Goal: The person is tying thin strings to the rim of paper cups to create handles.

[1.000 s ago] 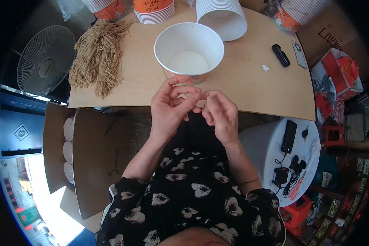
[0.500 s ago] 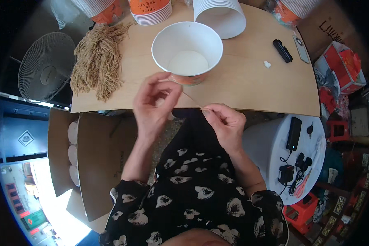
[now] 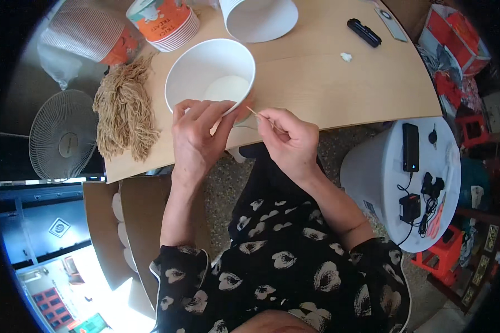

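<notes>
- Bucket [image 3: 203, 64], white inside with orange on its outer wall, stood upright near the front edge of a pale wooden tabletop [image 3: 328, 89], its open mouth facing up.
- Left hand [image 3: 197, 133]: its grip was closed on the bucket's near rim, fingers bent over the edge and thumb close to them.
- Right hand [image 3: 289, 141]: its grip was pinched on a thin tan cord [image 3: 252, 111], whose tip poked out toward the bucket's right side, just beside the wall.
- Behind the bucket, a white stack [image 3: 261, 19] lay on its side; to its left was an orange stack [image 3: 165, 25] of printed buckets.
- Left of the bucket, a loose tan bundle [image 3: 125, 114] of cords was heaped on the tabletop.
- Toward the far right lay a white scrap [image 3: 346, 56] and a black tool [image 3: 364, 33].
- Below the tabletop, a cardboard box [image 3: 144, 233] stood at the left and a white drum [image 3: 372, 166] at the right, with a black adapter [image 3: 410, 147] on top.
</notes>
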